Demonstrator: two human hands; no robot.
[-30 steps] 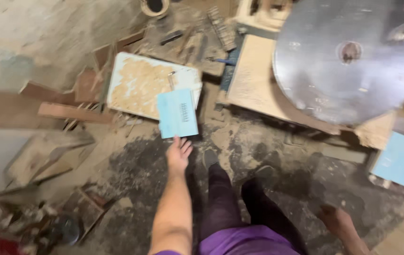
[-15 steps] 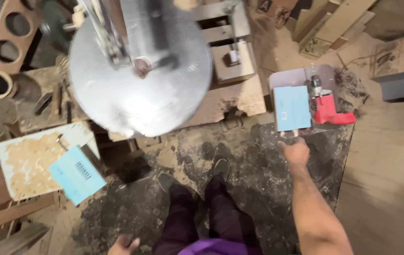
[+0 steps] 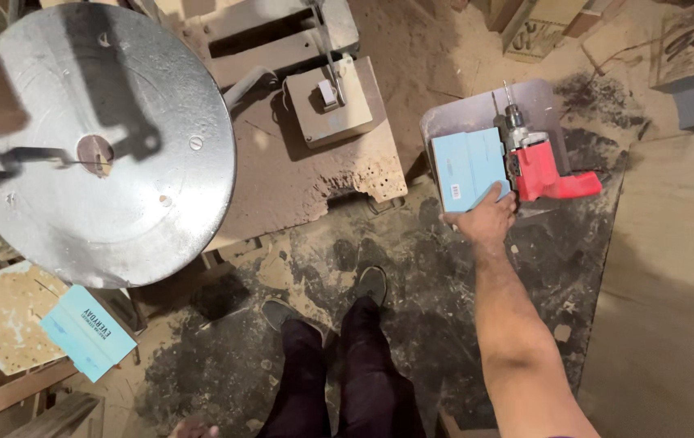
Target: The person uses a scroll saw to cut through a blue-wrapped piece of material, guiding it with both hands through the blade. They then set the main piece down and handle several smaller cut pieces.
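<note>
Right hand (image 3: 487, 219) gripped the light blue flat box (image 3: 469, 169) at its near edge beside the red drill (image 3: 543, 170); left hand (image 3: 193, 428) barely visible, state unclear. Box looked light, stiff; edge hold seemed adequate.

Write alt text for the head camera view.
A person's right hand grips the lower edge of a light blue box beside a red power drill. A large round metal disc fills the upper left above a dusty workshop floor.

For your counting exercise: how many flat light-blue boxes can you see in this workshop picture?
2. One light-blue box lies beside the red drill, under the right hand. The other box lies lower left. More may be hidden.
</note>
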